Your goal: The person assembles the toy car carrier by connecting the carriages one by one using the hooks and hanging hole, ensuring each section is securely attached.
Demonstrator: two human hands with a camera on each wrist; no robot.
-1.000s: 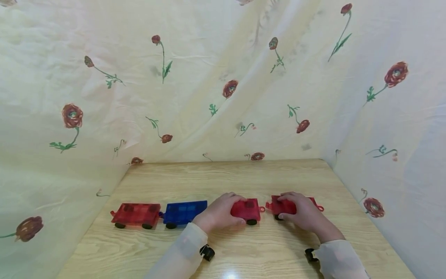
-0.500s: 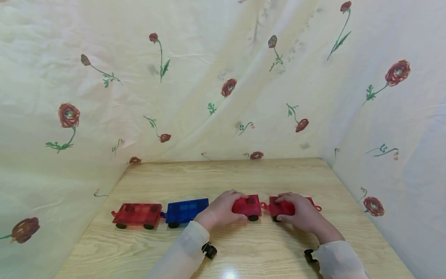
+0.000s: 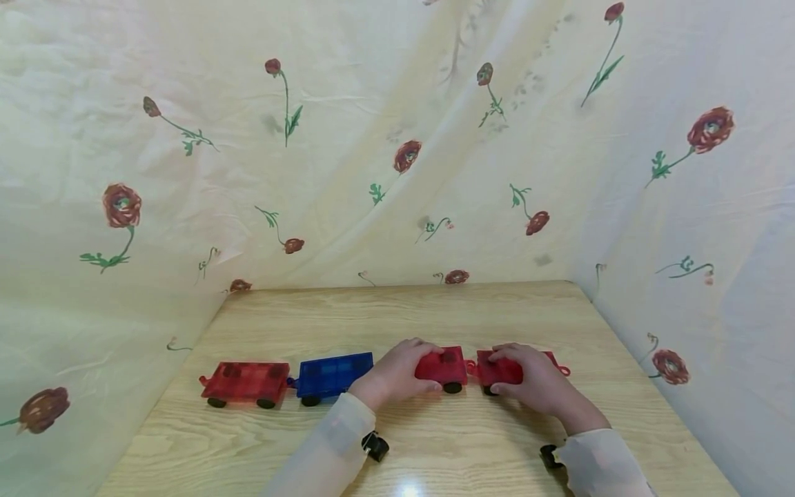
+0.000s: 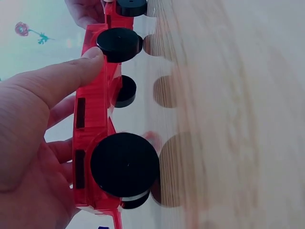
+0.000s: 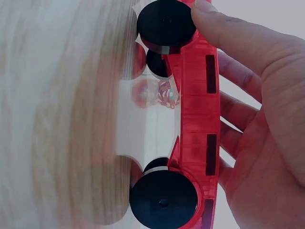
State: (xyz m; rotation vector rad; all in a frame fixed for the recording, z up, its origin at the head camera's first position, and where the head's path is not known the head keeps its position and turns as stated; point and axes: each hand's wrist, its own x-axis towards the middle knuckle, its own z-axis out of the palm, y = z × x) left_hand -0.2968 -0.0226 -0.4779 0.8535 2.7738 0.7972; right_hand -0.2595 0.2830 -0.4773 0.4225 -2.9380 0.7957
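My left hand (image 3: 397, 376) grips a translucent red toy train car (image 3: 442, 368) with black wheels. In the left wrist view, its thumb presses one side of that car (image 4: 88, 114), with fingers behind. Just to the right, my right hand (image 3: 540, 386) grips a second red car (image 3: 500, 371). The right wrist view has the thumb at this car's (image 5: 200, 114) wheel end and the fingers on the far side. The two cars face end to end, their small red couplings (image 3: 471, 368) meeting; I cannot tell whether they are hooked. My hands cover part of each car.
Left of my hands, a red car (image 3: 248, 382) and a blue car (image 3: 332, 375) stand in line, joined or touching at their couplings. The left hand hides the blue car's right end. Flowered cloth (image 3: 335, 172) surrounds the wooden table (image 3: 397, 310) at the back and sides.
The gap between the two held cars has closed: the right one moved left, the left one slightly right and away from me. Both hands keep their grip.
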